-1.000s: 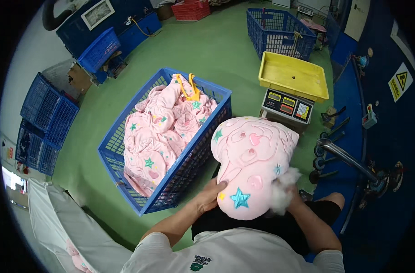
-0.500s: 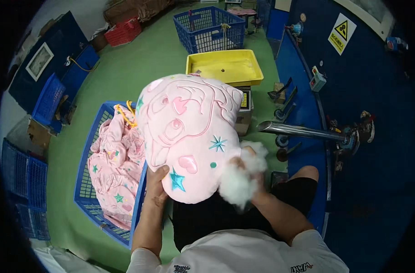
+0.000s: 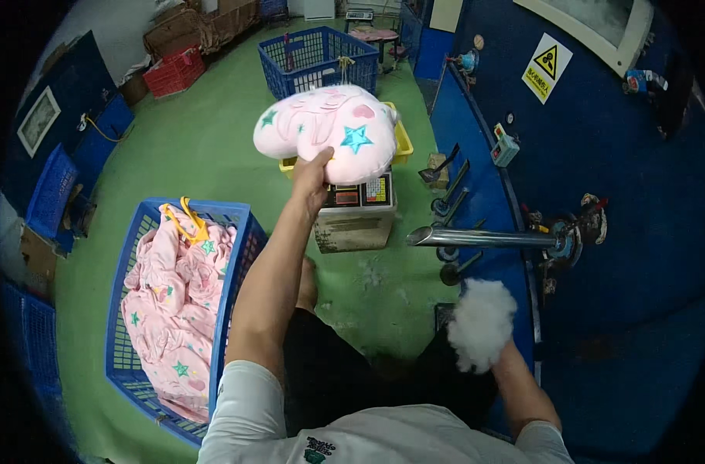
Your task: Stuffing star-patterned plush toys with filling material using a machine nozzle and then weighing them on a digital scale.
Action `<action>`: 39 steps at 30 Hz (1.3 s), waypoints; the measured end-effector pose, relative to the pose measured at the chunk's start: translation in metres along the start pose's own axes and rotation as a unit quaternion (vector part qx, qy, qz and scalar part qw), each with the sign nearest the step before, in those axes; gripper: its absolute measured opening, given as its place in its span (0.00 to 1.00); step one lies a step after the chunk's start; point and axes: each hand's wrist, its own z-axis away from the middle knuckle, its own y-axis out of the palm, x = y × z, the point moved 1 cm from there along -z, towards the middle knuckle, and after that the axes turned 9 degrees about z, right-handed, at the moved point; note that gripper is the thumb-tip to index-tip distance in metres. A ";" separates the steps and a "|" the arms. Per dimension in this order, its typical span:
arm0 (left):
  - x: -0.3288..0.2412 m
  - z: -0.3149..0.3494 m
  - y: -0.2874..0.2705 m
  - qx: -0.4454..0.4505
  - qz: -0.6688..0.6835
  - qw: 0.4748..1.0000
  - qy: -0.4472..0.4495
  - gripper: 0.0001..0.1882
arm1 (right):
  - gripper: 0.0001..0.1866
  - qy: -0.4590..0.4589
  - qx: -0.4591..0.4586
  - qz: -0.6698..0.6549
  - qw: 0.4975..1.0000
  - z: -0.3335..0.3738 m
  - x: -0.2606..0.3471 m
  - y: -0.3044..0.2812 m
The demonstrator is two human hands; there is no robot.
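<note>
A plump pink plush cushion with teal stars and a pink heart is over the yellow tray, on top of the scale. My left hand, arm stretched forward, grips the cushion's near edge. I cannot tell whether the cushion rests on the tray. Low at the right, a tuft of white fibre stuffing sits in my right hand. The fluff hides most of that hand's fingers.
A blue basket of limp pink plush covers stands at my left. From the blue machine at right juts a metal tube. An empty-looking blue crate is beyond the tray. Fluff scraps lie on the green floor.
My left hand has carried the cushion forward, from over my lap to the yellow tray. My right hand has drawn away to the right with the stuffing.
</note>
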 end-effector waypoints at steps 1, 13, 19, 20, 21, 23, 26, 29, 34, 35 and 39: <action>0.008 -0.004 0.006 -0.002 -0.030 0.999 -0.014 0.26 | 0.11 0.010 -0.008 0.014 1.000 0.006 0.002 -0.007; 0.169 0.129 -0.129 0.082 -0.116 0.966 -0.217 0.09 | 0.10 0.235 -0.052 0.225 0.944 0.144 -0.023 -0.090; 0.218 0.160 -0.183 0.133 -0.373 0.881 -0.260 0.08 | 0.09 0.332 -0.028 0.297 0.895 0.187 -0.044 -0.103; 0.217 0.158 -0.183 0.126 -0.317 0.906 -0.250 0.08 | 0.09 0.338 -0.021 0.305 0.890 0.190 -0.046 -0.104; 0.214 0.155 -0.182 0.122 -0.262 0.927 -0.238 0.08 | 0.09 0.342 -0.015 0.310 0.887 0.192 -0.049 -0.105; 0.209 0.150 -0.182 0.119 -0.211 0.944 -0.223 0.08 | 0.08 0.348 -0.005 0.318 0.882 0.193 -0.054 -0.107; 0.206 0.146 -0.188 0.061 -0.205 0.950 -0.227 0.08 | 0.08 0.355 0.017 0.335 0.873 0.192 -0.060 -0.110; 0.211 0.147 -0.195 0.044 -0.199 0.952 -0.227 0.09 | 0.08 0.371 0.054 0.363 0.853 0.196 -0.059 -0.113; 0.220 0.141 -0.192 0.073 -0.213 0.949 -0.223 0.10 | 0.07 0.432 0.310 0.548 0.646 0.182 -0.018 -0.099; 0.221 0.140 -0.191 0.078 -0.230 0.945 -0.219 0.10 | 0.07 0.390 0.390 0.610 0.568 0.168 -0.004 -0.091; 0.219 0.140 -0.189 0.084 -0.279 0.936 -0.195 0.11 | 0.09 -0.039 0.100 0.545 0.831 0.036 0.054 -0.025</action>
